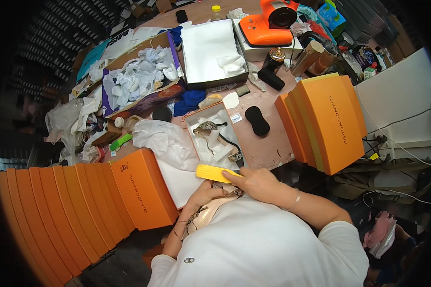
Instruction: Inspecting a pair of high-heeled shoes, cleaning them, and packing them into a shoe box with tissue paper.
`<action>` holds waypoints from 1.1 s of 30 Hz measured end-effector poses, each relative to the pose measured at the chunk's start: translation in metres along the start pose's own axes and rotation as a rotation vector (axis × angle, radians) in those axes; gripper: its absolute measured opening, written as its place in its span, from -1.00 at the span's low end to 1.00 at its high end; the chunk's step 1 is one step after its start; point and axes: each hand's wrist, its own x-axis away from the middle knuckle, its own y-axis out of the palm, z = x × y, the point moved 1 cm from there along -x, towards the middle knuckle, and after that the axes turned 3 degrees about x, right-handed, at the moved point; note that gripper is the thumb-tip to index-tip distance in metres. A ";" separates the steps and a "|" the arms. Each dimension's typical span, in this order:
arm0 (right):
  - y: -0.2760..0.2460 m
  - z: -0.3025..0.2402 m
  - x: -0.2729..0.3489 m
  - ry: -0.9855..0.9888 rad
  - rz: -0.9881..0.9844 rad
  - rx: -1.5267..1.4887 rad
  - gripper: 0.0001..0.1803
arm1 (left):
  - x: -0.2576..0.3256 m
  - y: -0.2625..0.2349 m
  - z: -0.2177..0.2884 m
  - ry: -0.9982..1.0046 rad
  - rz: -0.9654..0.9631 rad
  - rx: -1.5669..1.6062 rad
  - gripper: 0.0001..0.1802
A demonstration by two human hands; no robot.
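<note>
Head view, looking straight down: the person's right hand (256, 184) has its grip pinched on a flat yellow tool (215, 173), looks like a shoe horn or insert, with the free end sticking out toward 9 o'clock. The left hand (203, 195) is curled around a snake-print strappy shoe (210, 210), held close against the white shirt at about 6 o'clock in the picture. Can't tell exactly how the left fingers sit, since the shoe and shirt cover part of them.

To do this bit well, they'd probably want the shoe held firm by its sole while the yellow tool goes in flat, not twisting against those thin straps.

Just past the hands at 12 o'clock is an open shoe box (215, 136) with white paper and the matching shoe inside, touching crumpled tissue paper (165, 138) at 10 o'clock. A fanned row of orange boxes (81, 205) crowds 8 to 9 o'clock, and another orange stack (328, 124) stands at 2 o'clock.

Room's tight. The surface (268, 143) has a bare pinkish patch at 1 o'clock between the open box and the stack, with a black oval pad (257, 120) lying on it. Its near edge runs right by the right wrist, so anything set down there sits close to the drop.
</note>
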 end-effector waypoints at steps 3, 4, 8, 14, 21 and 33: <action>-0.045 0.007 0.053 0.109 -0.326 -0.087 -0.50 | 0.002 -0.006 0.001 -0.074 -0.043 0.121 -0.47; -0.044 0.005 0.053 0.146 -0.341 -0.123 -0.50 | 0.002 -0.003 0.007 -0.073 -0.034 0.091 -0.48; 0.011 0.039 -0.015 0.168 0.043 0.057 -0.52 | -0.011 0.007 0.013 -0.035 -0.073 0.090 -0.52; 0.010 0.137 -0.015 0.509 0.229 0.265 -0.42 | -0.004 -0.007 0.013 0.011 -0.013 0.115 -0.47; 0.042 0.030 -0.053 0.441 -0.355 -1.060 -0.61 | 0.009 -0.023 -0.001 0.158 0.391 0.529 -0.61; 0.071 -0.006 -0.049 0.568 -0.114 -1.586 -0.69 | 0.059 -0.025 -0.042 0.245 0.391 -0.008 -0.15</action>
